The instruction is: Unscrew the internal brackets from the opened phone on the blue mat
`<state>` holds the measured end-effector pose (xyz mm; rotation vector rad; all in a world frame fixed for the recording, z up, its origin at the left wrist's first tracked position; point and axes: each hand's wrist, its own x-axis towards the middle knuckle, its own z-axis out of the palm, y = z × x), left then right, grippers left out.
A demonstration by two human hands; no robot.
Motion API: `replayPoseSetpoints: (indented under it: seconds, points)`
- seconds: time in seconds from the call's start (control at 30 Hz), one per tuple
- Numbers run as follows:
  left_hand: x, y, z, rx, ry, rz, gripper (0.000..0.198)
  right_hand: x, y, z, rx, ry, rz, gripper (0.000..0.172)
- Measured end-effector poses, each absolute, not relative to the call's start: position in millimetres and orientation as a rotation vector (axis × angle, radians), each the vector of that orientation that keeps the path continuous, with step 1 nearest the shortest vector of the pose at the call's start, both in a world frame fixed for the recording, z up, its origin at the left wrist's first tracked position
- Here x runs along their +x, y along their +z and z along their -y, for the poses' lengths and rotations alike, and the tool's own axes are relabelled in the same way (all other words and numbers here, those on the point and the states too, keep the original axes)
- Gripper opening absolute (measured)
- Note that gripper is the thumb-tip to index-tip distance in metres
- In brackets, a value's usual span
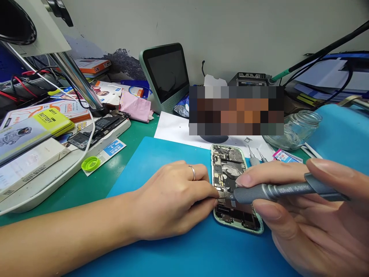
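Observation:
An opened phone (230, 169) with a pale green frame lies on the blue mat (173, 246), its circuit boards exposed. My left hand (173, 200), a ring on one finger, rests on the mat at the phone's left edge, fingers pressed together and pinching something small that I cannot make out. My right hand (311, 215) grips a grey precision screwdriver (276, 191). Its tip sits on the phone's lower half, right beside my left fingertips.
Two small screwdrivers (256, 156) and a glass jar (296, 129) lie behind the phone. A small green-framed screen (167, 75) stands at the back. At the left are a microscope post (75, 79), boxes, a white tray (43, 181) and a green cap (90, 163).

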<state>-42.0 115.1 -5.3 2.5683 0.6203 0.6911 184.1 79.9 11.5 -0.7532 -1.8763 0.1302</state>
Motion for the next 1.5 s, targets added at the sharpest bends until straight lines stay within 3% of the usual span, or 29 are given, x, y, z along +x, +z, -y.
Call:
replayPoseSetpoints:
  seconds: [0.23,1.0,1.33,1.5]
  points:
    - [-43,-5,-116,2.582,0.681,-0.617,0.020,190,9,-79,-0.719,0.124,1.992,0.086]
    - [-42,-5,-116,2.522,0.693,-0.637,0.015,191,5,-76,-0.823,0.154,1.922,0.076]
    - [-42,-6,-115,2.510,0.738,-0.662,0.017,191,-2,-74,-0.928,0.141,1.882,0.081]
    - [-42,1,-104,2.726,0.847,-0.472,0.025,183,-2,-75,-0.880,0.118,1.724,0.072]
